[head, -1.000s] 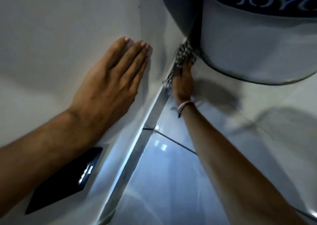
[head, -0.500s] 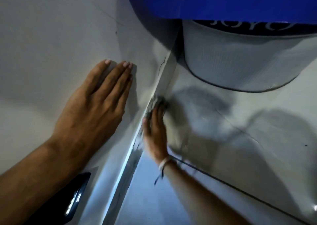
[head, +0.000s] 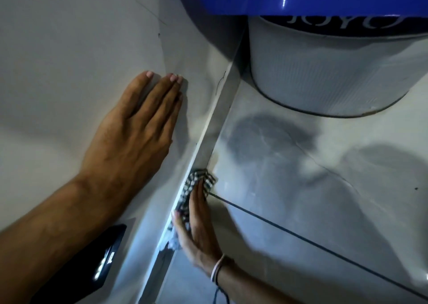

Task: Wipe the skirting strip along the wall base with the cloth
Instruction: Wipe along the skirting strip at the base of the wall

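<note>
Right hand (head: 199,229) and cloth (head: 196,188) have slid back along the skirting strip (head: 215,116), away from the white bin (head: 324,76).
Fingers extended, pressing the checked cloth flat to the strip just above the floor (head: 301,188); thumb hooks its near edge. Left hand (head: 136,127) spread, palm flat on wall (head: 58,60), holding nothing.

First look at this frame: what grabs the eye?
The left hand lies flat against the pale wall at centre left. Lower centre, the right hand presses a black-and-white checked cloth onto the white skirting strip. A big white tub with a blue lid fills the top right.
</note>
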{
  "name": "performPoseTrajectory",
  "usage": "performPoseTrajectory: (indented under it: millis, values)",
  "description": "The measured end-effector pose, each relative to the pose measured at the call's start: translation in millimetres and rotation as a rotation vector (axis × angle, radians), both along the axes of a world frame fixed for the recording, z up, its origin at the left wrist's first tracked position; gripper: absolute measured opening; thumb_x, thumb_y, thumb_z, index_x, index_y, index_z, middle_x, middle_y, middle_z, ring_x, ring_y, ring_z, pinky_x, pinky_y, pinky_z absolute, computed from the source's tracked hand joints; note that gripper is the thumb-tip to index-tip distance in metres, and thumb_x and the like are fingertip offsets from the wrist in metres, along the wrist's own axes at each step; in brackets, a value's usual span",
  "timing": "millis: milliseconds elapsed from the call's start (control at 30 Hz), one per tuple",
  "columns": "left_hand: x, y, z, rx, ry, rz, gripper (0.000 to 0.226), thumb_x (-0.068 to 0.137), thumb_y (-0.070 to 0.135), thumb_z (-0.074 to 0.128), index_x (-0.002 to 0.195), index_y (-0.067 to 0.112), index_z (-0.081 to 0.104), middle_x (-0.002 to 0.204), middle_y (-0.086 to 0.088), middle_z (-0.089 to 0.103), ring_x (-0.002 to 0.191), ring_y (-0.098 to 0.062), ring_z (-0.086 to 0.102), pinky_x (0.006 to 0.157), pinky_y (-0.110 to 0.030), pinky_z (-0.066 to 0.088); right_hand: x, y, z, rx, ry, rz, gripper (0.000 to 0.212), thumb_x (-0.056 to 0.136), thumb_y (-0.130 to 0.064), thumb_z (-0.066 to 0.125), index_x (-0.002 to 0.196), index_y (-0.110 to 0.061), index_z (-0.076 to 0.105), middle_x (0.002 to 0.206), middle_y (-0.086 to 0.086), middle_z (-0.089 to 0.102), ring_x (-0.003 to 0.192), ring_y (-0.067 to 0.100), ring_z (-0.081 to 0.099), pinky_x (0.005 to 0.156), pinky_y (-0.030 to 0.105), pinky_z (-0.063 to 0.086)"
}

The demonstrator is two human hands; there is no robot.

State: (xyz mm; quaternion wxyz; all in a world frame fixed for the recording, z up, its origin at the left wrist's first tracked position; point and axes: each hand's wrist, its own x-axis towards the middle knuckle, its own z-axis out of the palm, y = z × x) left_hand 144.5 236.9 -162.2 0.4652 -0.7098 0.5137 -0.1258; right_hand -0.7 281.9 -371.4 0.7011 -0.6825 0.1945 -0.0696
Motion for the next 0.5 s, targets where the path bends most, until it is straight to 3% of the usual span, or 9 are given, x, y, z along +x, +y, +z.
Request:
performPoseTrajectory:
  millis: [133,267,400,500]
  values:
    - [-2,-2,1,-0.029,0.007,0.002,0.069,0.112,0.029,0.023,0.168,-0.008,0.004,0.174,-0.031,-0.001,0.162,-0.041,0.005,0.126,-0.055,-0.013,106,-114,11,-0.002,0.084,-0.21,0.073,0.107,-0.031,0.047,0.161,-0.003,0.007,0.172,0.015,0.006,0.16,0.027,0.01,0.132,0.041,0.011]
    - [-1,-5,-4,-0.049,0.008,-0.036,0.067,0.112,0.025,0.028,0.167,-0.009,0.012,0.174,-0.031,0.007,0.162,-0.042,0.011,0.127,-0.056,-0.008,157,-199,7,0.011,0.122,-0.216,0.069,0.109,-0.039,0.041,0.162,-0.009,0.009,0.171,0.016,0.017,0.157,0.031,0.022,0.13,0.047,0.02]
    - [1,-6,-5,-0.043,0.012,-0.036,0.065,0.114,0.023,0.029,0.167,-0.009,0.01,0.173,-0.032,0.004,0.162,-0.043,0.009,0.128,-0.055,-0.009,89,-112,-2,-0.048,0.078,-0.153,0.077,0.104,-0.037,0.052,0.162,-0.01,0.011,0.172,0.014,0.015,0.158,0.026,0.021,0.128,0.044,0.024]
    - [1,-8,-1,-0.12,0.052,-0.06,0.058,0.109,0.014,0.044,0.16,-0.013,0.035,0.167,-0.034,0.028,0.155,-0.045,0.032,0.13,-0.058,0.017,25,-37,9,0.042,0.084,-0.031,0.086,0.095,-0.058,0.045,0.161,-0.025,0.001,0.173,0.005,0.008,0.16,0.017,0.012,0.129,0.027,0.011]
